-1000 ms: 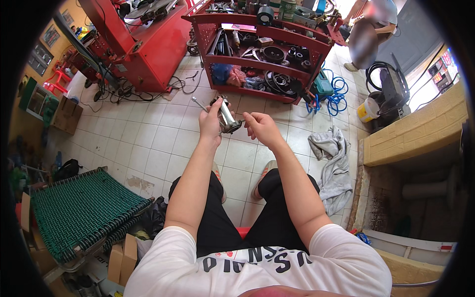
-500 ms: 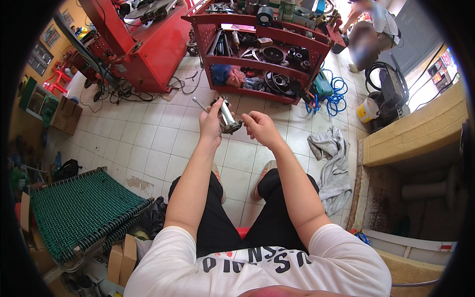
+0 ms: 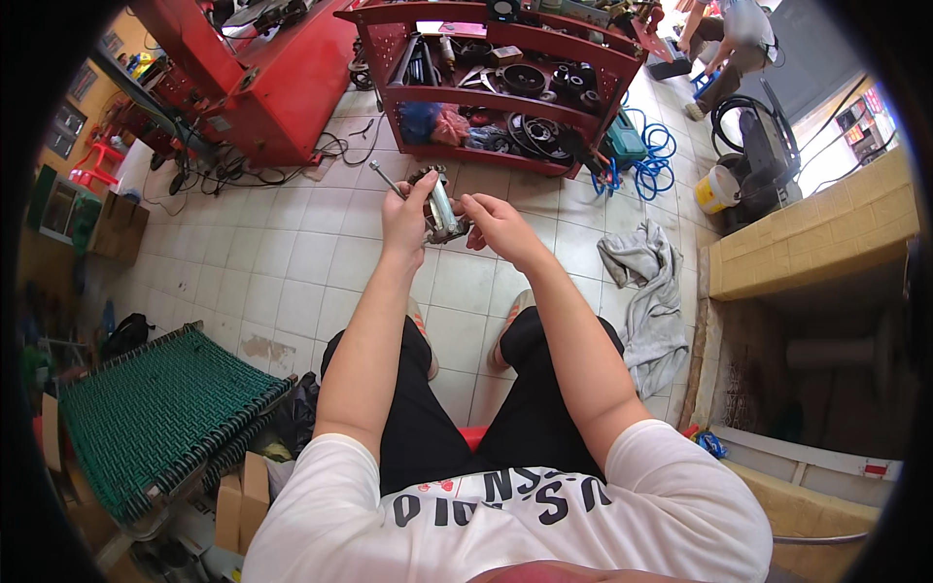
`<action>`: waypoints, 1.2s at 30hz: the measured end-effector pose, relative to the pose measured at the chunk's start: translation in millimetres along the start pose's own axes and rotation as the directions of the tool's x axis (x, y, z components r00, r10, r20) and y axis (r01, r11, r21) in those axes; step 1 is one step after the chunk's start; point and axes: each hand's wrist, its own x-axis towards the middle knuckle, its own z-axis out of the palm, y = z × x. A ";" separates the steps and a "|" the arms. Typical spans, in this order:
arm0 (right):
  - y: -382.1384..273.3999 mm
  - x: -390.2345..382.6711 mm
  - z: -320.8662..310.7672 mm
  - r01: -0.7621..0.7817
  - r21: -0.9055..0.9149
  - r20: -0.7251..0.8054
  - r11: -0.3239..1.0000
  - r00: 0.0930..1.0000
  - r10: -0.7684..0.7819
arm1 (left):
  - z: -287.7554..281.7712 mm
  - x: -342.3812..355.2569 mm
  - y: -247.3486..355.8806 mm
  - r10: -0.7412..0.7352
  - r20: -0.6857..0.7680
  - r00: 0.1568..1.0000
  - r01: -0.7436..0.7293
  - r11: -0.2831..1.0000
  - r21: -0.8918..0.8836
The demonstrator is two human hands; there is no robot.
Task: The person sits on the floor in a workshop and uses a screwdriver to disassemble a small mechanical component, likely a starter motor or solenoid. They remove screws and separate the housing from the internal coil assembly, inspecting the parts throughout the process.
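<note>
Out over the floor, my left hand (image 3: 402,225) is closed around a metal machine part (image 3: 440,206) with a silver cylindrical middle and dark, toothed-looking ends. A thin metal rod (image 3: 386,177) with a small head sticks out past the thumb side of that hand, slanting up to the left. My right hand (image 3: 500,227) is at the part's right side, its thumb and fingers drawn together against the edge. Whatever lies between those fingertips is hidden or too small to name.
A red tool cart (image 3: 486,117) with loaded shelves stands ahead, beside a red machine (image 3: 282,107) with cables. Blue hose (image 3: 656,170) and a grey cloth (image 3: 646,296) lie right. A green woven cot (image 3: 165,418) is at left. A person (image 3: 729,49) bends down at far right.
My right hand has shifted slightly up and left, closer against the metal part. The whole view has tilted a little, and the person at far right has changed posture.
</note>
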 end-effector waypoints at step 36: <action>11.3 42.8 -22.2 0.047 0.219 -0.087 0.975 0.996 -0.029 | 1.8 30.1 -5.8 -0.281 0.013 0.960 0.271 0.911 -0.312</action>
